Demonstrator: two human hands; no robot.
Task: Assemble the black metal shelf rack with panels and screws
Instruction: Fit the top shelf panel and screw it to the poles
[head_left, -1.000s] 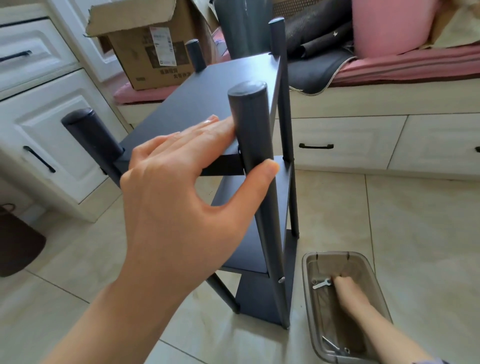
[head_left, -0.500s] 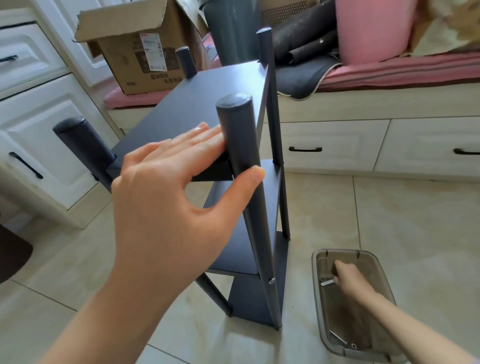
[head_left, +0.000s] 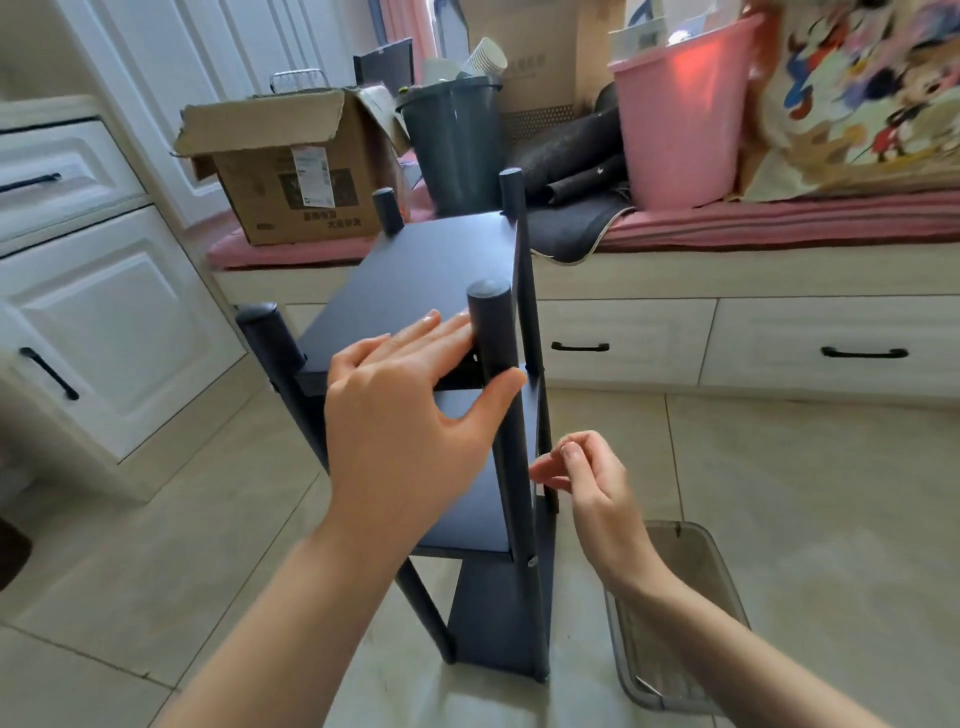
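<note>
**Rack steadied while a small part is brought up**

The shelf rack (head_left: 457, 395) stands on the floor tiles. It is steadied by the left hand (head_left: 415, 410), fingers straight on the top panel, thumb against the near post (head_left: 501, 415). Something small, probably a screw, is pinched by the right hand (head_left: 582, 483) beside that post. The parts tray (head_left: 691, 613) lies beneath; its contents cannot be told.

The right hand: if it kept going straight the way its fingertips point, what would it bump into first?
Probably the rack's near right post: the right hand points left at it, fingertips pinched. Depth is hard to judge.
</note>
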